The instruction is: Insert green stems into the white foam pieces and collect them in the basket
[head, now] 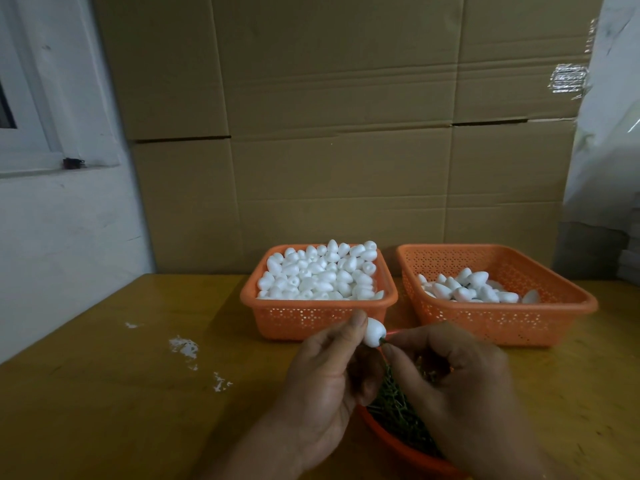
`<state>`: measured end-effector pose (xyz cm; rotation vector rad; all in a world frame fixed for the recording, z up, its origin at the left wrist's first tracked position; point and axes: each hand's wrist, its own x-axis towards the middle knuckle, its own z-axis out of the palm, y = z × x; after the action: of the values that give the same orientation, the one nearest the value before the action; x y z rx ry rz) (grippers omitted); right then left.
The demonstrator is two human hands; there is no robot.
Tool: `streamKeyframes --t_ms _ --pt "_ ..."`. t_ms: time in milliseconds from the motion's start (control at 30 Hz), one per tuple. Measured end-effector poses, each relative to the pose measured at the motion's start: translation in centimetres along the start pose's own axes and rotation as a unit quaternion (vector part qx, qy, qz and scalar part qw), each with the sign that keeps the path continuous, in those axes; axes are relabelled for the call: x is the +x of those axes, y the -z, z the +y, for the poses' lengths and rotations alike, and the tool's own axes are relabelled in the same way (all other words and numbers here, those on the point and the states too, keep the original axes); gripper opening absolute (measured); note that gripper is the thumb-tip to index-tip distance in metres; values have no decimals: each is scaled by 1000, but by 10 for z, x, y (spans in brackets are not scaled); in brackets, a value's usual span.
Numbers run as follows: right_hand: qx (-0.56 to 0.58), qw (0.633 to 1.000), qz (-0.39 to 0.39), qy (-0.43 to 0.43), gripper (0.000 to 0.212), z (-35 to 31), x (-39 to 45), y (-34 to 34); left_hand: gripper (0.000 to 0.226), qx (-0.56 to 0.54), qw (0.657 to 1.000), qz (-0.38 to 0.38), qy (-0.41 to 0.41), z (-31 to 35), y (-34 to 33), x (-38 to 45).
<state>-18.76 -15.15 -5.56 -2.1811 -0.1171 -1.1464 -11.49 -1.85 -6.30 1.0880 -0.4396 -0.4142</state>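
Stem (382, 341) going in: left hand (325, 372) pinches foam piece (374, 332), right hand (450, 375) apparently pinches the stem. Right basket (498, 327) holds few; left basket (311, 320) beside it heaped, so most remains.

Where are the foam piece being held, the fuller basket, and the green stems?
foam piece (374, 332), head view, its white side
fuller basket (311, 318), head view, near wall
green stems (394, 403), head view, pile between hands

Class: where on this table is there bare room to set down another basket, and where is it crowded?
The bare patch is the table's left half, bordered by the white crumbs and the full basket. It is crowded on the right, with the second basket, the stem tray and both hands.
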Motion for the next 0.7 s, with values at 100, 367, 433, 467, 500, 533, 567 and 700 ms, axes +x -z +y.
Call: streamKeyframes --t_ms 100,367,433,467,500,533,567,700 --pt "-8 1000 -16 -15 19 0 -1 -1 37 33 999 10 -30 -2 1 1" --pt "56 995 -38 -74 11 -2 -3 -2 36 217 957 33 -190 -6 3 1" --pt "78 992 -37 -87 14 -1 -3 -2 35 250 947 23 -202 -4 3 -1" --pt "90 991 -39 -94 13 -1 -3 -3 35 260 943 21 -206 -3 3 -2" --pt "101 989 -42 -100 12 -1 -3 -3 35 270 940 21 -210 -2 3 -2" --pt "112 987 -45 -105 12 -1 -4 -3 36 280 936 24 -214 -2 3 -2" --pt "121 985 -48 -109 13 -1 -4 -4 37 291 931 27 -219 -2 3 -2" --pt "148 979 -60 -124 9 -1 -4 -5 39 325 913 28 -244 1 3 -2"
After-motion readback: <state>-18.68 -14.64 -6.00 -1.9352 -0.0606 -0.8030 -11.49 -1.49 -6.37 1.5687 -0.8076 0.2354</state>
